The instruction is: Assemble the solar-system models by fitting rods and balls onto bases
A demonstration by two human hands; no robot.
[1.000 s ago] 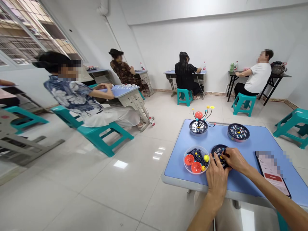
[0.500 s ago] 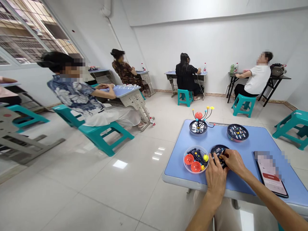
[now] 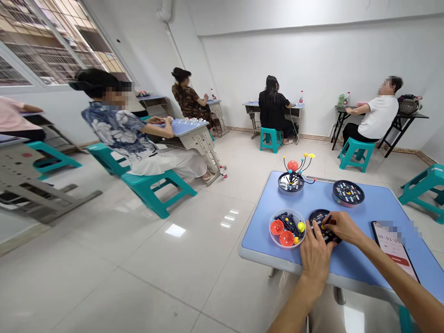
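Note:
A round black disc [image 3: 319, 217] with printed markings lies on the blue desk [image 3: 256, 231]. My left hand [image 3: 315, 252] rests on its near left edge, fingers spread. Over the disc's right side, my right hand [image 3: 342, 227] pinches a small dark piece [image 3: 327, 219] near the yellow centre. Just left of my left hand stands a clear round tub [image 3: 271, 236] with red half-shells, yellow balls and several dark rods. Behind it is a planet model [image 3: 292, 165] with a red ball and thin curved arms on a round base. A second printed disc [image 3: 348, 192] sits at the back right.
A phone [image 3: 395, 247] showing a timer lies at the desk's right. Several people sit at other desks, the nearest person [image 3: 118, 125] at the left on a green stool [image 3: 159, 189]. Another green stool [image 3: 425, 187] stands right of my desk.
The view has shifted, so the desk sits slightly farther right in the picture. My right hand's fingers are raised a little, and the dark piece now shows between them. My left hand stays on the disc.

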